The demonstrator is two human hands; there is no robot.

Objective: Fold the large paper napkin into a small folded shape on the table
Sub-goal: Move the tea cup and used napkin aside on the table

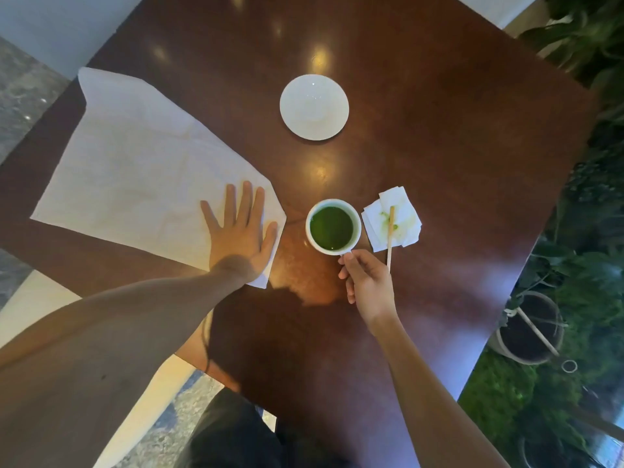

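Large paper napkin (135, 170) lies spread flat on the left part of the bench (439, 130), still one big sheet — no small shape yet, though its near right corner looks turned in or cut off at an angle. Its long axis runs from the far left corner down toward the near right, where the sheet ends just beside the cup. My left hand (241, 231) rests palm-down on that near right end, fingers straight and spread, pressing the paper rather than grasping it; most of the napkin stretches away up and to the left of the hand. My right hand (366, 282) is off the napkin, fingers curled at the white cup of green liquid (332, 227) — pinching its near side, probably the handle, which I cannot see clearly. Judgement: the left hand is the nearer one and pins the sheet; the right must let go of the cup before any fold. Further out: a stained small napkin (393, 221) with a wooden stick (390, 238) across it, and a white saucer (314, 107) near the bench centre.
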